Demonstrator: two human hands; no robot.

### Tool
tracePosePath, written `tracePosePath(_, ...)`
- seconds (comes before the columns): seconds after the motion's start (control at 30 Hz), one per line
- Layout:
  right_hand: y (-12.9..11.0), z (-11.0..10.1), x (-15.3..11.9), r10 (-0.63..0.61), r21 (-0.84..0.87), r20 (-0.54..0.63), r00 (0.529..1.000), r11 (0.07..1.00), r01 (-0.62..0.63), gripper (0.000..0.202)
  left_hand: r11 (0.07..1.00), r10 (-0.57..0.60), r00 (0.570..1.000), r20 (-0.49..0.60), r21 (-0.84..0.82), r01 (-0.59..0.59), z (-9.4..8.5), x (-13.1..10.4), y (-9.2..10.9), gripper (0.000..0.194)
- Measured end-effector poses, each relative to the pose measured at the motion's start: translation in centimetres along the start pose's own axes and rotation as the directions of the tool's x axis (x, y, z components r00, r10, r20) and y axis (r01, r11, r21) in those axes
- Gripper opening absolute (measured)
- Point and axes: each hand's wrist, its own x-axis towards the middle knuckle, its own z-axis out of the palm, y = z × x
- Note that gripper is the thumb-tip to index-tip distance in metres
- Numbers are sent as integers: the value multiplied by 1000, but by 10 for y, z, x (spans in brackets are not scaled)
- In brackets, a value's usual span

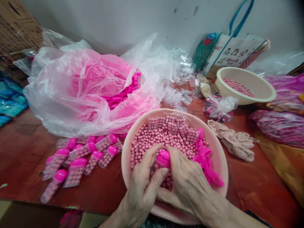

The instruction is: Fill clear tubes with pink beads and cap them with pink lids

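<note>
1. Left grip [142,179] has capped tube [163,159] pinched, thumb and index.
2. Right grip [186,177] touches cap's right side; closure unclear. Nearer the cap.
3. Tube sits between grips, above beads [152,136]; long axis hidden.

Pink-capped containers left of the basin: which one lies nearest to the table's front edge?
The container at the group's lower-left corner; its uncapped end reaches closer to the table edge than any other.

Hot-pink caps [78,162], dusty-pink beads [152,136]
</note>
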Motion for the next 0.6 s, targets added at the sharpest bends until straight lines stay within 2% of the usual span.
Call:
tracePosePath(0.07,6,-7,-3,-29,155,37,999,988,23,51,997,-65,995,72,-42,68,-2,3,2,43)
tracePosePath(0.13,10,-13,-2,-31,342,63,998,940,8,42,990,-112,984,139,-72,123,-3,4,3,44)
tracePosePath(0.2,12,-15,0,41,485,52,998,872,-61,25,985,-122,981,149,-100,137,-3,2,2,45)
tracePosePath(0.27,12,-14,3,141,550,16,990,825,-127,21,985,-119,987,110,-113,132,-1,0,1,46)
tracePosePath(0.33,10,-13,6,198,572,46,979,798,-189,21,988,-112,991,73,-100,119,0,-2,0,43)
tracePosePath(0.43,9,-13,7,152,579,150,977,787,-212,23,990,-117,985,123,-59,125,-2,-1,-1,39)
tracePosePath(0.53,7,-13,7,26,507,161,987,855,-106,16,977,-172,967,186,-95,192,-5,3,0,36)
tracePosePath(0.6,4,-9,6,-16,368,101,995,929,-22,18,970,-183,970,161,-133,205,-6,5,1,35)
